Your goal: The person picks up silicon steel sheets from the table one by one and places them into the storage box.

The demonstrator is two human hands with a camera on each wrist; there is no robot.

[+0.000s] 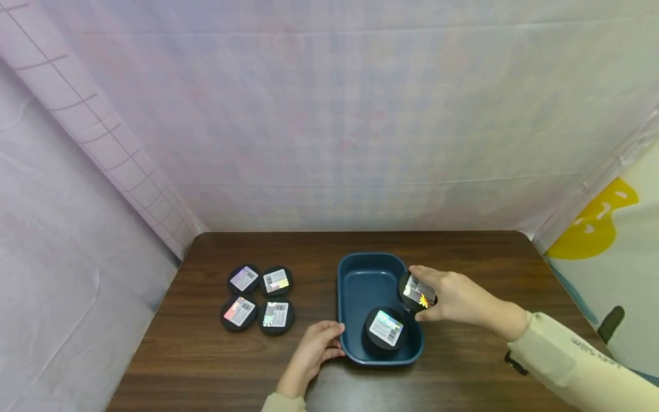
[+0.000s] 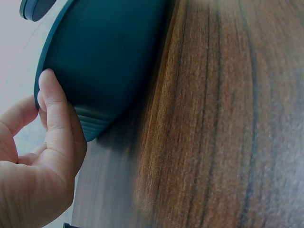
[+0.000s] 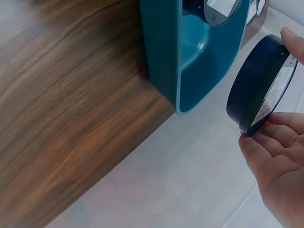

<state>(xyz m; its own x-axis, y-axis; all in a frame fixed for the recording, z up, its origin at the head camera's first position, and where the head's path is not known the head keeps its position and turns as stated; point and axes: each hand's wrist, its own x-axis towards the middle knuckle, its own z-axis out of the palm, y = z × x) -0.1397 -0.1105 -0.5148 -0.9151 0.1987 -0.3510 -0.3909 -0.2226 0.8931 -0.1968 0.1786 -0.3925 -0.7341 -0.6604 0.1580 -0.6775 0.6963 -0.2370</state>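
A dark blue rectangular tray (image 1: 368,292) with rounded corners rests on the table. My left hand (image 1: 315,349) pinches its left rim near the front corner, thumb and fingers on either side of the tray wall (image 2: 99,52). In my right hand (image 1: 455,297) is a round black tub (image 1: 412,290) with a silver barcode label, gripped by its edges. It overlaps the tray's right rim in the head view. The right wrist view shows this tub (image 3: 254,83) tilted, raised above the rim. Another black tub (image 1: 384,332) sits label up in the tray's front part.
Several similar black labelled tubs (image 1: 276,316) stand in a close cluster on the table left of the tray. The brown wood-grain table (image 1: 206,366) ends at the back against a pale checked curtain (image 1: 355,143), with more hanging cloth on both sides.
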